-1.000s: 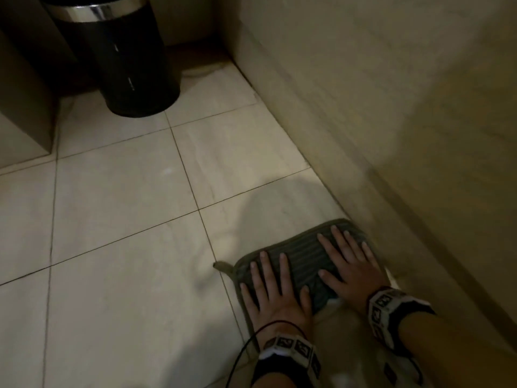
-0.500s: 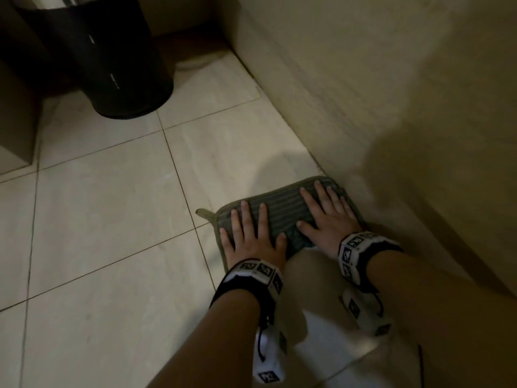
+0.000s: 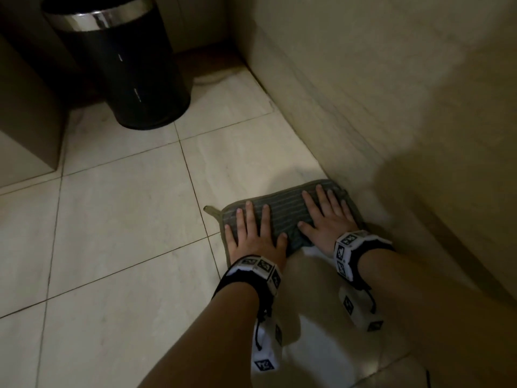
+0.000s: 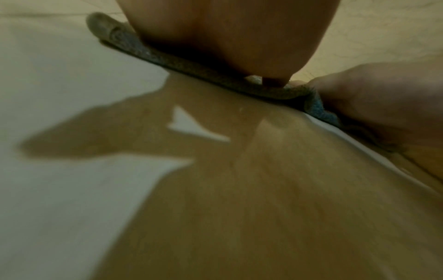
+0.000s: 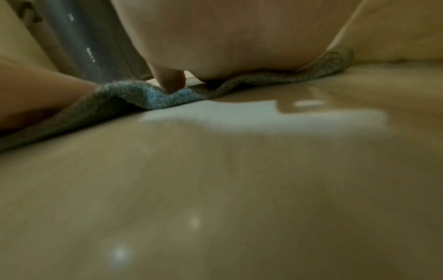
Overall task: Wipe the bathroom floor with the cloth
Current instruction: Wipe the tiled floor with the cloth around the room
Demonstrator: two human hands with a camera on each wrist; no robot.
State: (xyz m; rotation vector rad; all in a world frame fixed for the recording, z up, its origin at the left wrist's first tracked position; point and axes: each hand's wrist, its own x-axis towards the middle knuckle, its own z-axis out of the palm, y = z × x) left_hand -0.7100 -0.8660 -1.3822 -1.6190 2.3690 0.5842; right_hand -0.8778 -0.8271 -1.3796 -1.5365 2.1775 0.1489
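Cloth [image 3: 282,211] now lies further along the floor [image 3: 117,219], its right edge against the wall base [image 3: 330,152], nearer the black bin [image 3: 126,71] than a second ago: the stroke advances. My left hand [image 3: 253,236] and right hand [image 3: 326,219] press flat, fingers spread, gripping nothing. Cloth is ribbed, soft, slightly rumpled; tiles are glossy.

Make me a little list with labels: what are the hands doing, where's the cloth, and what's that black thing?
left hand: left hand flat, pressing on the cloth
right hand: right hand flat, pressing on the cloth
cloth: cloth spread on the floor, right edge against the wall
floor: floor of pale tiles
black thing: bin with a shiny rim, standing in the far corner
wall: wall on the right
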